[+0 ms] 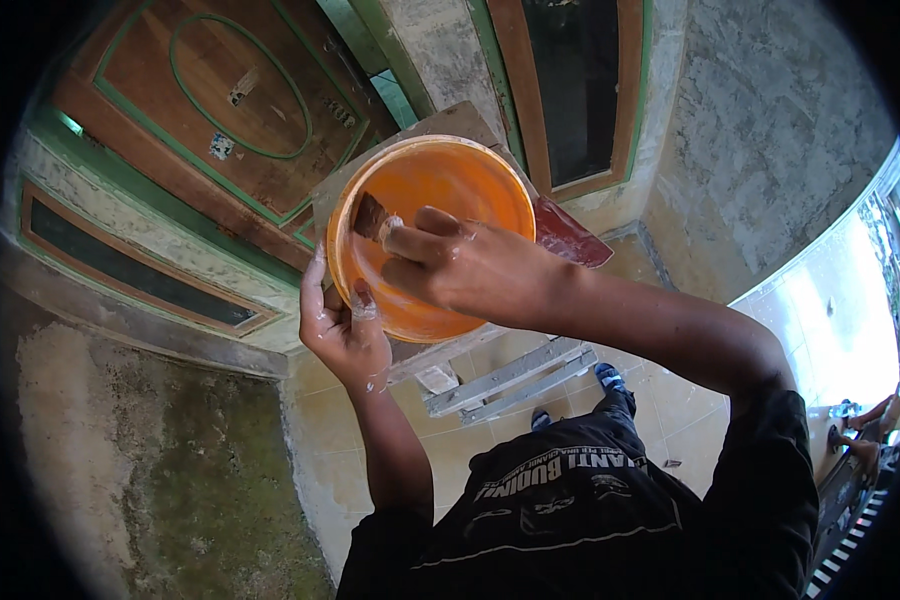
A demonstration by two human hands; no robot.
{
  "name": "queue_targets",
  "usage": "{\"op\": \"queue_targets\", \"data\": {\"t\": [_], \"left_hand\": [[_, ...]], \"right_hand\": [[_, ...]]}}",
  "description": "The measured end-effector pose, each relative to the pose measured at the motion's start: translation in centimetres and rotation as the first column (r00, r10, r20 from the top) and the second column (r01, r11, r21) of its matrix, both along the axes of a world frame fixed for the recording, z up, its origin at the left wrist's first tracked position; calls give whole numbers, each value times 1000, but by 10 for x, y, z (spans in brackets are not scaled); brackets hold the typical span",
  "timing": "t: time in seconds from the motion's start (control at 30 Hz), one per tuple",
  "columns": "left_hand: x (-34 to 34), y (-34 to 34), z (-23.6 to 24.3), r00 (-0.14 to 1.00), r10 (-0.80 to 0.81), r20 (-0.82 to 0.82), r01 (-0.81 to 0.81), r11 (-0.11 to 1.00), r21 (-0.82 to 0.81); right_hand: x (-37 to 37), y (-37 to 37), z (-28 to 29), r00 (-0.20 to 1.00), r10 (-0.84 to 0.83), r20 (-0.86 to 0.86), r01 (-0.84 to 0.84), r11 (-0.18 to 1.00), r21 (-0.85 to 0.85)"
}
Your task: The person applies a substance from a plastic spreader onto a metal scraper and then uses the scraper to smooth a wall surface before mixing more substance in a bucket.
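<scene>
An orange bucket (425, 165) with white smears on its inner wall fills the middle of the view. At its left side my left hand (342, 325) grips the rim, fingers along the outside and the thumb nearer the opening. White residue marks the thumb and fingers. My right hand (460, 262) reaches over the bucket from the right, closed round the whitish handle of a small flat tool (369, 216). The tool's broad brown end is inside the bucket near the left wall; whether it is a blade or bristles is unclear.
Under the bucket lies a greyish board (460, 120); a dark red flat piece (570, 236) sticks out beside it. A paint-stained wooden stand (510, 385) is below. A brown door (240, 100), a window (580, 90) and a rough grey wall (770, 130) surround the tiled floor (340, 445).
</scene>
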State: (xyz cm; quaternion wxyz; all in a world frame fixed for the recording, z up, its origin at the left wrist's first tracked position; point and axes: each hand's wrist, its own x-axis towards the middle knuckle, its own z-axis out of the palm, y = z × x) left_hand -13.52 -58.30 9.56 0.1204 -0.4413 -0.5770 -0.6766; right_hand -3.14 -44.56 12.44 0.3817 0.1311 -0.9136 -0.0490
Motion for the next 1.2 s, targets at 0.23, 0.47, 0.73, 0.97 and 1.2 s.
{"op": "queue_targets", "data": {"t": [0.23, 0.47, 0.73, 0.97, 1.2], "left_hand": [[-3, 1, -1, 997, 14, 73, -16, 1000, 20], [0, -7, -6, 995, -27, 96, 27, 1000, 7], [8, -2, -5, 993, -46, 112, 46, 999, -2], [4, -3, -3, 994, -6, 108, -1, 998, 69], [14, 1, -6, 986, -64, 156, 67, 998, -13]], "right_hand": [[9, 0, 3, 976, 32, 217, -55, 993, 102], [27, -8, 28, 980, 51, 193, -25, 990, -137], [7, -6, 6, 992, -37, 121, 60, 979, -194], [27, -15, 7, 949, -114, 294, 148, 984, -98], [16, -9, 19, 984, -73, 165, 110, 969, -223]]}}
